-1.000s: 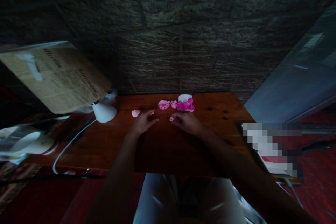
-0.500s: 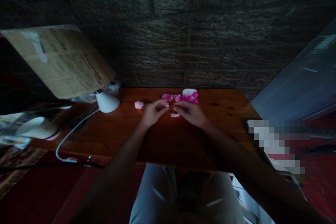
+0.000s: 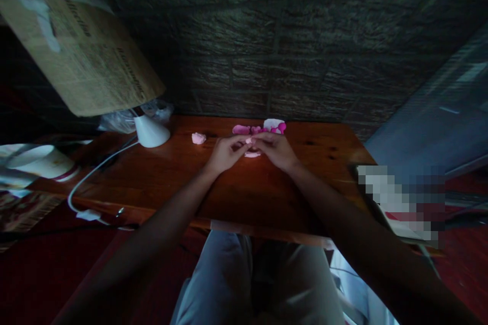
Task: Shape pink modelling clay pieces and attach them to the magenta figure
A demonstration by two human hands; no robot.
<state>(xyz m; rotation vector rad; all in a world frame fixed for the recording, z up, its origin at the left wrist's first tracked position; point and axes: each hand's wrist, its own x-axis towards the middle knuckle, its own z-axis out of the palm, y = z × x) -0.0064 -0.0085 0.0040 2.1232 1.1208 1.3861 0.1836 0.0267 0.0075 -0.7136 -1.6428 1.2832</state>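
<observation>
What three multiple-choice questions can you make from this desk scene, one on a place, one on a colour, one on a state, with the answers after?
1. Where does the lone pale pink lump lie?
A. between the white lamp base and the left hand
B. to the right of the right hand
C. on the person's lap

2. What colour is the table?
A. white
B. reddish-brown wood
C. green

3. How do the two hands stand?
A. far apart at the table's ends
B. flat on the lap
C. fingers meeting over a small pink piece

Answers: 1 A, the lump sits on the wood between lamp base and left hand. 2 B, the lit top shows reddish wood. 3 C, both hands' fingertips come together above the piece.
</observation>
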